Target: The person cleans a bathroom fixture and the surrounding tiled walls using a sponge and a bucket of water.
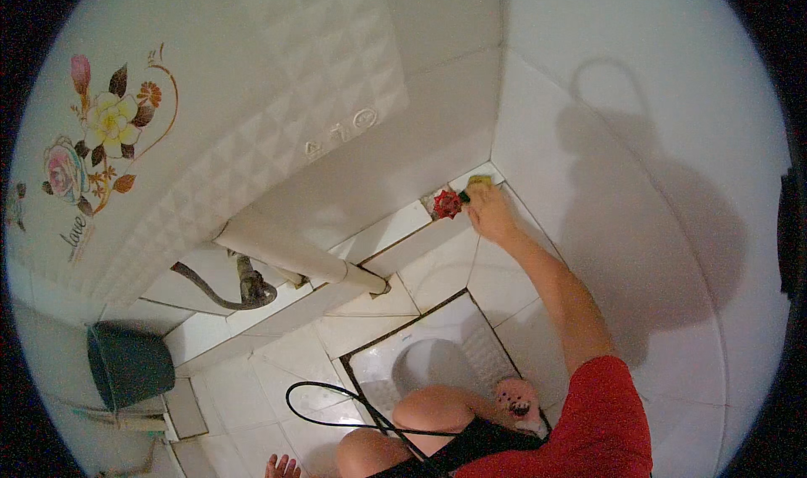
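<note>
My right hand (492, 213) reaches into the corner, its fingers closed over a yellow-green sponge (480, 180) on the narrow tiled ledge (397, 222). Just left of those fingers is a red valve handwheel (447, 204), with a small dark green part between it and the hand. Only the fingers of my left hand (282, 467) show at the bottom edge. They are slightly spread, and I see nothing in them.
A white plastic tank (265, 99) with floral decals overhangs the ledge. Below it run a white pipe (290, 254) and a dark hose (214, 292). A squat toilet (435, 358) lies before my knees, beside a pink clog (517, 396). A black cable (321, 383) loops nearby; a dark bucket (129, 364) stands left.
</note>
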Action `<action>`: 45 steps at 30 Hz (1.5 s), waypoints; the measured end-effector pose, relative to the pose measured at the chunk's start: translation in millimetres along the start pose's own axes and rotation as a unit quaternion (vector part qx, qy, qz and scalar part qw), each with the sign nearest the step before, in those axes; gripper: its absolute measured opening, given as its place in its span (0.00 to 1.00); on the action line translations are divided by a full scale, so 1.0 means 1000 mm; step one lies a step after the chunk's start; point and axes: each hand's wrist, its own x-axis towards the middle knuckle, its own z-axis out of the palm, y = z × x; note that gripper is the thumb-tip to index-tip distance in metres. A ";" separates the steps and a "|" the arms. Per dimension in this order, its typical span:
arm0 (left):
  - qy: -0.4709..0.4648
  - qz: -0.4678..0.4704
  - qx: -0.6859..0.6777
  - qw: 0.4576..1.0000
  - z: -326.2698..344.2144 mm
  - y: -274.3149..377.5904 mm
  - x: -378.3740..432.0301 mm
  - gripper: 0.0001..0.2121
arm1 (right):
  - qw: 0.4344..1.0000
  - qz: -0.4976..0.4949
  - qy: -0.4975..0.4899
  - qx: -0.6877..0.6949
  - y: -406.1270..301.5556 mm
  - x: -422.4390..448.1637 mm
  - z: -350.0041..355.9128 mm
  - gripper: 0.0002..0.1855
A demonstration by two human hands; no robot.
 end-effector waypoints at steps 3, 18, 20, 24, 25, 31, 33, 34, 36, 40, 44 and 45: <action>0.004 -0.003 0.009 1.000 0.016 -0.005 -0.001 0.22 | 0.994 -0.089 0.051 -0.041 0.019 -0.007 0.006 0.14; -0.001 0.010 0.022 1.000 0.007 -0.010 -0.004 0.22 | 0.994 0.021 -0.009 -0.107 0.001 0.010 -0.006 0.09; 0.002 0.006 0.023 1.000 0.012 -0.012 -0.002 0.22 | 0.994 0.010 -0.072 0.082 0.023 0.019 -0.015 0.08; 0.017 0.005 0.018 1.000 0.015 -0.010 -0.001 0.22 | 0.967 0.055 0.248 -0.020 0.011 0.058 -0.070 0.08; 0.018 0.003 0.012 1.000 0.014 -0.010 0.001 0.22 | 0.937 0.042 0.346 -0.018 0.011 0.063 -0.075 0.08; 0.031 0.002 0.023 0.999 0.003 -0.006 -0.001 0.22 | 0.918 -0.046 0.354 -0.172 0.018 0.071 -0.058 0.11; 0.021 0.023 0.044 0.999 0.006 -0.003 -0.011 0.22 | 0.923 -0.041 0.347 -0.159 0.023 0.067 -0.044 0.10; 0.025 0.017 0.029 0.999 0.007 -0.001 -0.012 0.22 | 0.926 -0.039 0.344 -0.152 0.025 0.065 -0.037 0.10; 0.022 0.021 0.033 0.999 0.010 0.002 -0.018 0.22 | 0.927 -0.018 0.347 -0.139 0.019 0.066 -0.027 0.09; 0.025 0.013 0.039 0.999 0.023 0.004 -0.017 0.21 | 0.961 0.059 0.234 -0.135 0.034 0.043 0.025 0.08; -0.013 0.016 0.019 1.000 0.007 0.000 -0.015 0.22 | 0.988 0.055 0.133 -0.060 0.038 0.032 0.026 0.09; -0.070 0.034 0.014 0.997 0.009 -0.002 -0.010 0.22 | 0.994 0.027 0.092 -0.050 0.041 0.039 0.018 0.09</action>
